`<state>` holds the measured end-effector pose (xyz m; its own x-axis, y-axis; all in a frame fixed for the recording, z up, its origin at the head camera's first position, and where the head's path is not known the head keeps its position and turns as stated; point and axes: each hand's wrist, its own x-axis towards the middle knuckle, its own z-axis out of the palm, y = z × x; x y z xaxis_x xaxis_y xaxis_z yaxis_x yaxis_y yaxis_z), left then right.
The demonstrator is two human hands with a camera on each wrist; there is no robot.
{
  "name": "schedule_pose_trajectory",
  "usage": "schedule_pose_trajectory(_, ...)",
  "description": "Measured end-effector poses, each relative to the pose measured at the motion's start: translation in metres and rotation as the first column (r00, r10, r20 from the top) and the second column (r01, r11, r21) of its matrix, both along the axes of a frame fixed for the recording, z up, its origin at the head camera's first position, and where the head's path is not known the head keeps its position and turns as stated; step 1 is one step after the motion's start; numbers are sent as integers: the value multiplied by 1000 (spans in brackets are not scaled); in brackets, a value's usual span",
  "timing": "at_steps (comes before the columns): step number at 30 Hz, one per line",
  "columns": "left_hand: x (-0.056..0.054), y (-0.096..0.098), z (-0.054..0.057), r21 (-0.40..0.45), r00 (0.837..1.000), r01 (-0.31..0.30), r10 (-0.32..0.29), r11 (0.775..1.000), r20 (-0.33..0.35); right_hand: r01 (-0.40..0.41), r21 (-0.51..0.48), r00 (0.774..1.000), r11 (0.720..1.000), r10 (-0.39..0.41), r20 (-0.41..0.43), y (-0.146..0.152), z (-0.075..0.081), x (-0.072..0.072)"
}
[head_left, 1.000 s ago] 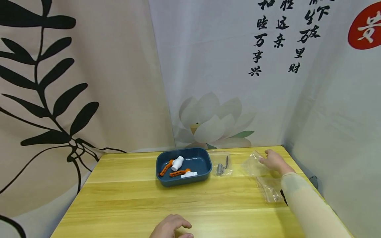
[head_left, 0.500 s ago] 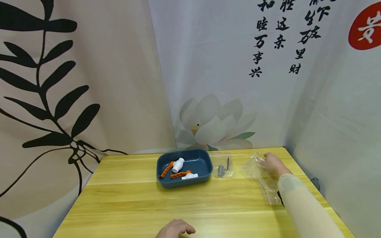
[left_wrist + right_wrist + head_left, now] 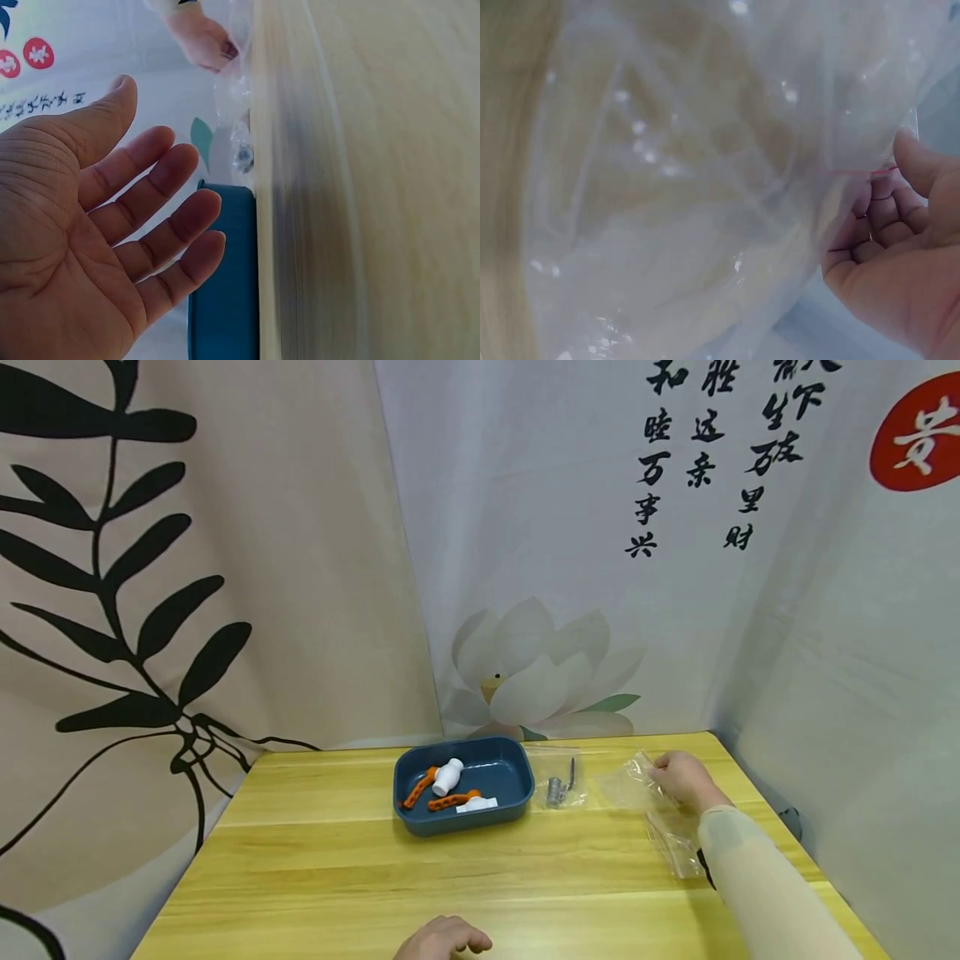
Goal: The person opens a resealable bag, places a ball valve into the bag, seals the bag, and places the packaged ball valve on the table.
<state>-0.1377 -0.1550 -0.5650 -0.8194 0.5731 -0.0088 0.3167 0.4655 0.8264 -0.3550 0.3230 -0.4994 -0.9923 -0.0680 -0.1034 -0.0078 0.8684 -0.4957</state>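
Note:
My right hand point(image 3: 686, 779) holds a clear plastic bag point(image 3: 671, 839) near the back right of the table. In the right wrist view the thumb and curled fingers of that hand point(image 3: 900, 240) pinch the edge of the crumpled bag point(image 3: 667, 195), by a red line on it. My left hand point(image 3: 442, 939) is low at the table's front, away from any object. Its palm point(image 3: 67, 277) and relaxed, spread fingers show bare in the left wrist view.
A blue tray point(image 3: 491, 772) at the back holds white pieces point(image 3: 447, 777) with orange handle-like parts point(image 3: 453, 800). Right of it lies a small clear bag point(image 3: 573, 797) with a grey cylinder point(image 3: 554, 792) and a thin dark rod. A curtain point(image 3: 832, 693) borders the table's right side.
My right hand's fingers have closed in on the bag's edge, and the hand sits slightly lower. The left hand has shifted a little to the right. The tray has not visibly moved.

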Motion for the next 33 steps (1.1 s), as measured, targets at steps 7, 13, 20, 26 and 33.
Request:
schedule_pose_trajectory(7, -4, -5, -11, -36, 1000, 6, -6, 999, 9, 36, -8, 999, 999, -36, -26, -5, 1, 3)
schedule_pose_trajectory(13, 0, -3, 2, -32, 999, -23, 24, 999, 48, 71, 10, 993, 997, -70, -96, -13, 12, 8)
schedule_pose_trajectory(20, -12, -10, -30, -65, 997, -16, 20, 998, 73, 58, 5, 969, 998, -55, -240, -21, 40, 21)
schedule_pose_trajectory(26, -21, -16, -46, -97, 996, -2, 11, 995, 90, -45, 62, 896, 997, 68, -438, -39, 68, 47)
schedule_pose_trajectory(33, -22, -19, -42, -123, 999, 34, -31, 992, 23, -238, 216, 715, 947, 321, -620, -77, 92, 84)
